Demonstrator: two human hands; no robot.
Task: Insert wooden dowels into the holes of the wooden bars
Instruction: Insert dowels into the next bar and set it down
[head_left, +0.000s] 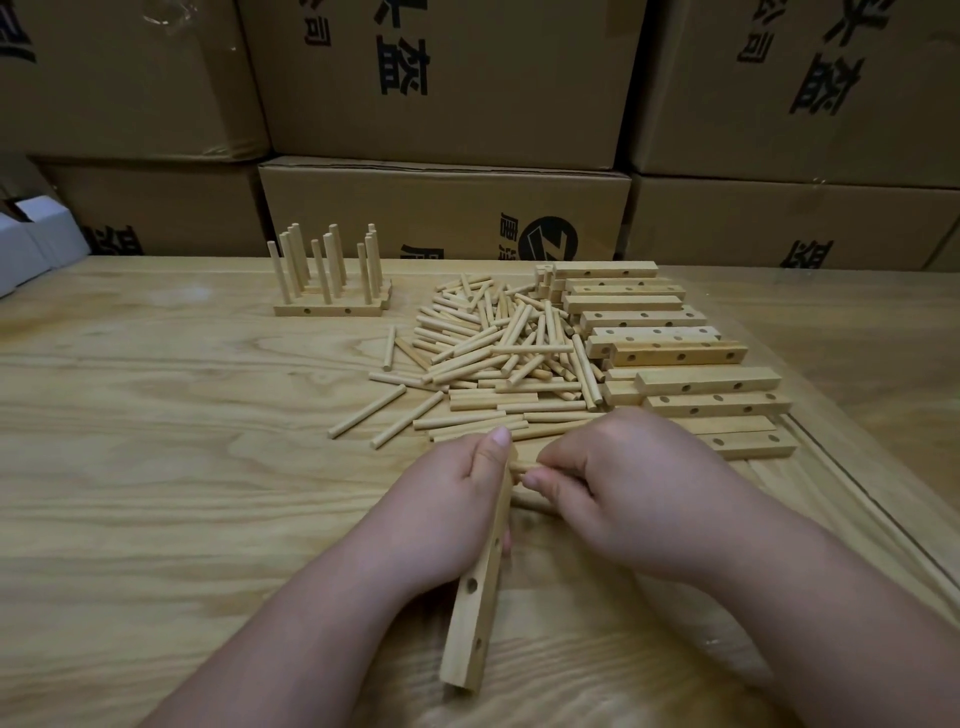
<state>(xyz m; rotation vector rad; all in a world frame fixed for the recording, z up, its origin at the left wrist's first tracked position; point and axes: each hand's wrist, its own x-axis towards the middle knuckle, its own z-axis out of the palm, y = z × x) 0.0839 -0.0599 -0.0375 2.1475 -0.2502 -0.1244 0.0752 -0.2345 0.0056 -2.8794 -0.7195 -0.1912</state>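
The left hand (451, 512) grips a pale wooden bar with drilled holes (475, 603), angled near-to-far on the light wood table (156, 467). The right hand (631, 488) pinches a short round wooden dowel (521, 467) against the bar's far end; its tip is hidden. Beyond lie loose dowels (498, 353), stacked bars (675, 353) and a finished bar-and-dowel assembly (330, 275). The brown cardboard boxes (441, 78) bear partly cropped black characters.

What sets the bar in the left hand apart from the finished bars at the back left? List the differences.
1. The bar in the left hand is held up off the table; the finished bars lie flat on it.
2. The held bar's visible holes are empty, with the right hand bringing a dowel to it; the finished bars carry upright dowels.
3. The held bar is alone; the finished ones sit grouped side by side.

Both are pale wood with drilled holes.
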